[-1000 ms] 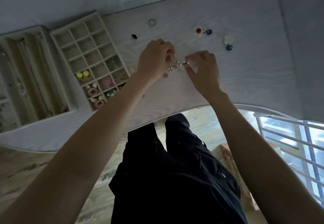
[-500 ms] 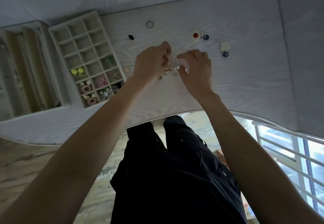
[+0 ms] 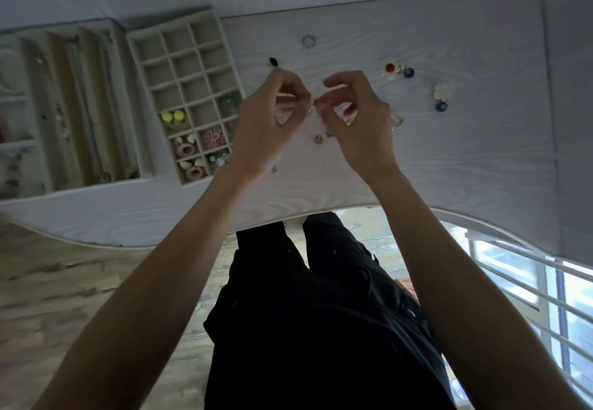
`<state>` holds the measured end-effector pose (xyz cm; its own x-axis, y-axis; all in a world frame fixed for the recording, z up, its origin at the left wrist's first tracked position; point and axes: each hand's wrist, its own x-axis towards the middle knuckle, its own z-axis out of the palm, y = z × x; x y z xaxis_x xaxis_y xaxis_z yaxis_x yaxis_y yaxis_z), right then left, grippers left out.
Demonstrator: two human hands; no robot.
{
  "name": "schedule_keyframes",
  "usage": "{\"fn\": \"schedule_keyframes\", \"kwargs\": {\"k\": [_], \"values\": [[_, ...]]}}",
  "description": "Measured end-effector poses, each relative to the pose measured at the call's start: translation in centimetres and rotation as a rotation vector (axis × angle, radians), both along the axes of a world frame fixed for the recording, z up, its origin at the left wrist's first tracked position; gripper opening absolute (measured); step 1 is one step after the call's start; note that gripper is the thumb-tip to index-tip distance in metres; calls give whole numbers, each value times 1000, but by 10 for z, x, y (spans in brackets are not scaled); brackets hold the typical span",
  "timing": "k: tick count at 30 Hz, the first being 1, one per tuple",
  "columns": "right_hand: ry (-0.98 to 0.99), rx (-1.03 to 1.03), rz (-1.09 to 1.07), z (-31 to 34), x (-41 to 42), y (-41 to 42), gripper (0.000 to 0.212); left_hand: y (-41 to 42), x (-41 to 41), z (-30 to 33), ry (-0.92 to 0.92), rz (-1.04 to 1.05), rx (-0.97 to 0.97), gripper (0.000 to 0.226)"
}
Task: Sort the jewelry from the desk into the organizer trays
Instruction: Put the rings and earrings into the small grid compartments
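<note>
I see both hands raised just above the pale wood-grain desk [image 3: 465,159], fingertips meeting at the middle. The left hand [image 3: 268,120] has fingers curled, thumb and forefinger pinching one end of a thin silvery charm chain [image 3: 310,111]. The right hand [image 3: 356,114] pinches the other end, its fingers also curled in. The chain's detail is too small and blurred for me to make out; a small heart-shaped gold charm [image 3: 318,140] shows below the hands, and I can't tell if it hangs or lies on the desk.

Loose pieces on the desk: a thin silver ring [image 3: 308,40] far side, a small black oval bead [image 3: 273,62] just beyond the left knuckles, a white flower piece with red centre [image 3: 390,68] touching a dark blue round stud [image 3: 408,72], and a white flower piece [image 3: 442,91] with a second blue stud [image 3: 441,106] just beside it.

Left of the hands sits the cream grid organizer tray [image 3: 141,66]. Near compartments hold yellow balls [image 3: 172,116], a pink flower piece [image 3: 213,137] and pink rings [image 3: 186,149]; far compartments look bare. Further left, touching it, is a cream long-slot tray [image 3: 128,104] with chains lying in the slots.
</note>
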<state>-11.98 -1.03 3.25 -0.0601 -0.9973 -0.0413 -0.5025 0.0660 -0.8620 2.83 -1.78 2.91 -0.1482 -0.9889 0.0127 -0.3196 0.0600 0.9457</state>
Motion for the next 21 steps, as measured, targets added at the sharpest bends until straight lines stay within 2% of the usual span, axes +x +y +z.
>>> {"fn": "schedule_keyframes", "kwargs": {"k": [3, 5, 9, 11, 14, 16, 21], "values": [[-22, -13, 70, 0, 21, 0, 13, 10, 23, -2, 12, 91, 33, 13], [-43, 40, 129, -3, 35, -1, 11, 13, 39, -6, -52, 98, 32, 12], [-68, 150, 205, -11, 65, -3, 18, 16, 65, -9, -388, -25, -105, 21], [-98, 212, 202, -14, 74, -5, 18, 18, 75, -11, -471, -61, -139, 29], [-209, 335, 208, -16, 83, -10, 20, 20, 91, -14, -472, -88, -147, 34], [-211, 355, 218, -15, 87, -11, 23, 21, 99, -17, -454, -83, -128, 33], [-132, 241, 220, -18, 92, -12, 15, 22, 114, -23, -396, -29, -50, 18]]}}
